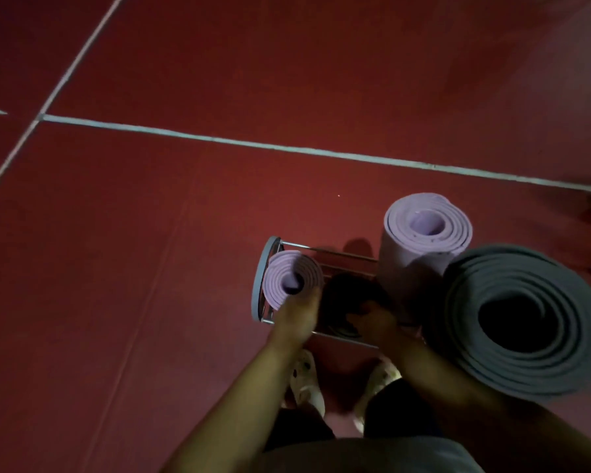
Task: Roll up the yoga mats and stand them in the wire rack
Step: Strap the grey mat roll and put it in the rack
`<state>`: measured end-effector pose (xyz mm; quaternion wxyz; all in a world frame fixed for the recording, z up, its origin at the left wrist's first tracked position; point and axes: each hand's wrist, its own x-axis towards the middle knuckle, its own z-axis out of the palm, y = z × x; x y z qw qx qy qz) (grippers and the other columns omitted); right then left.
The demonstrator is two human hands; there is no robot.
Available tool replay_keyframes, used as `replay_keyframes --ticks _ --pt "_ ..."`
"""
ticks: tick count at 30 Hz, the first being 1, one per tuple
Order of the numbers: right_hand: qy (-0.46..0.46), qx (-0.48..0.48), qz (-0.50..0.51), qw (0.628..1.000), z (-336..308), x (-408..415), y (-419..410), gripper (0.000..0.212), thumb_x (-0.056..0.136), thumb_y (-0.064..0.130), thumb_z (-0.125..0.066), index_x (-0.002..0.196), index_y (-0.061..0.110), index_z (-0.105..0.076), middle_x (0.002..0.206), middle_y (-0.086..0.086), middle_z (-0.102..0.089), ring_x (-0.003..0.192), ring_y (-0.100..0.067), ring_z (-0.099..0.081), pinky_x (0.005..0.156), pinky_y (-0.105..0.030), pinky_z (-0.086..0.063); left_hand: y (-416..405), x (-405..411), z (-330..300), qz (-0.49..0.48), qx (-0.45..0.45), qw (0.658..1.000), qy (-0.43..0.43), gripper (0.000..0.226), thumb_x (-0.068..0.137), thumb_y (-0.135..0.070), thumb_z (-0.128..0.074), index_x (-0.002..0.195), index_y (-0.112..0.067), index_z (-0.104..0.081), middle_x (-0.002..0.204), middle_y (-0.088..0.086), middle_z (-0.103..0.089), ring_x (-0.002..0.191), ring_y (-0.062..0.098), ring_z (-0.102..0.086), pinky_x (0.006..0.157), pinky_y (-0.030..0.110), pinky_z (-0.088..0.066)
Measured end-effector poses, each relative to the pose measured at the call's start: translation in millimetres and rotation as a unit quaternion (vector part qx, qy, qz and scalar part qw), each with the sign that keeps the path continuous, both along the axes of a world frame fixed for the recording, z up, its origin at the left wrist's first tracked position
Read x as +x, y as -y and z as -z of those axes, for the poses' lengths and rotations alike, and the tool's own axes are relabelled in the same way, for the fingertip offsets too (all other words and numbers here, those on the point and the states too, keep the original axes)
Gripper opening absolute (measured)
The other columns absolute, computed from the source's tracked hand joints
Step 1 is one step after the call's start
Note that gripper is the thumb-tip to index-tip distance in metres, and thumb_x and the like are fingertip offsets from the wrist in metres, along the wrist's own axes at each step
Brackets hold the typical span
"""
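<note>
Left hand grips small purple rolled mat, upright at left end of wire rack; right hand curled on black rolled mat in rack's middle, grip partly hidden in shadow; bigger purple mat stands upright at right end; large grey mat rolled just beside it, nearest camera; red floor with white lines; white shoes below.
</note>
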<state>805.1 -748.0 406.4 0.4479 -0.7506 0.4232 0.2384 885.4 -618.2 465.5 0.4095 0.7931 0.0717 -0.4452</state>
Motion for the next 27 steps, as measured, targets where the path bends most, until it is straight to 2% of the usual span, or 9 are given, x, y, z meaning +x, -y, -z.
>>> replay_keyframes --ticks 3,5,8,12,17,21,23,25,27 --pt "0.063 -0.126 -0.003 0.990 3.2 20.0 5.5 0.028 0.094 0.021 -0.050 0.098 -0.005 -0.061 0.103 -0.027 -0.062 0.099 -0.039 -0.059 0.084 -0.036 -0.041 -30.4 25.0 38.6 0.065 0.150 0.956 0.242 0.040 0.091 -0.032 -0.043 0.100 0.001 -0.063 0.099 0.017 -0.063 0.099 0.033 -0.060 0.071 0.029 -0.038" --pt "0.136 -0.186 0.005 0.973 13.3 23.9 8.2 0.022 0.086 0.010 -0.059 0.092 -0.011 -0.062 0.094 -0.030 -0.062 0.092 -0.041 -0.060 0.081 -0.037 -0.040 -22.1 44.6 47.7 0.112 0.130 0.938 0.302 0.032 0.086 -0.007 -0.053 0.117 0.000 -0.058 0.112 0.017 -0.056 0.108 0.029 -0.051 0.087 0.030 -0.039" --pt "0.176 -0.207 -0.040 0.962 34.2 35.9 8.8 0.029 0.081 0.001 -0.064 0.108 -0.006 -0.061 0.110 -0.025 -0.060 0.107 -0.040 -0.055 0.095 -0.040 -0.039 -0.1 78.0 69.1 0.181 0.101 0.907 0.367 0.058 0.072 0.012 -0.053 0.130 0.004 -0.050 0.130 0.019 -0.050 0.119 0.036 -0.048 0.101 0.037 -0.039" --pt "0.088 -0.164 -0.070 0.980 57.0 51.4 4.1 0.053 0.087 0.011 -0.058 0.137 0.004 -0.043 0.145 -0.016 -0.037 0.136 -0.032 -0.031 0.113 -0.039 -0.023 3.1 106.9 89.9 0.281 0.187 0.894 0.296 0.072 0.084 0.001 -0.050 0.149 -0.009 -0.022 0.152 0.011 -0.025 0.130 0.032 -0.034 0.108 0.034 -0.029" --pt "0.069 -0.204 -0.141 0.966 78.7 41.9 12.2 0.062 0.084 0.004 -0.055 0.143 0.014 -0.039 0.146 -0.013 -0.036 0.136 -0.032 -0.028 0.115 -0.035 -0.011 3.9 118.1 96.3 0.343 0.323 0.827 0.306 0.065 0.092 -0.024 -0.051 0.149 -0.020 -0.021 0.146 0.007 -0.029 0.126 0.030 -0.032 0.099 0.037 -0.030" --pt "0.105 -0.234 -0.127 0.958 83.3 42.1 30.2 0.047 0.077 -0.008 -0.056 0.123 0.002 -0.057 0.122 -0.023 -0.053 0.117 -0.042 -0.046 0.102 -0.039 -0.029 16.6 99.8 103.4 0.424 0.302 0.778 0.350 0.070 0.083 -0.029 -0.057 0.145 -0.012 -0.029 0.148 0.009 -0.024 0.130 0.031 -0.028 0.105 0.039 -0.021" --pt "0.103 -0.252 -0.116 0.955 85.7 39.2 31.6 0.041 0.079 -0.008 -0.056 0.119 -0.001 -0.058 0.117 -0.024 -0.054 0.113 -0.043 -0.048 0.096 -0.036 -0.034 17.4 85.8 110.4 0.428 0.292 0.781 0.349 0.074 0.075 -0.034 -0.065 0.139 -0.007 -0.038 0.138 0.013 -0.037 0.122 0.033 -0.039 0.100 0.038 -0.029" --pt "0.098 -0.191 -0.078 0.974 80.0 41.8 26.2 0.033 0.094 0.003 -0.046 0.126 0.001 -0.051 0.126 -0.021 -0.046 0.123 -0.036 -0.040 0.100 -0.028 -0.027 18.6 82.5 114.4 0.386 0.304 0.792 0.363 0.078 0.060 -0.027 -0.081 0.130 -0.009 -0.052 0.125 0.017 -0.052 0.107 0.035 -0.054 0.089 0.040 -0.042" --pt "0.064 -0.137 -0.052 0.987 74.3 46.8 16.2 0.033 0.098 0.012 -0.037 0.130 0.005 -0.041 0.129 -0.022 -0.039 0.124 -0.038 -0.037 0.107 -0.036 -0.024 16.6 86.3 116.8 0.369 0.312 0.796 0.366 0.071 0.074 -0.019 -0.071 0.139 -0.015 -0.042 0.132 0.016 -0.048 0.117 0.034 -0.049 0.095 0.038 -0.039"
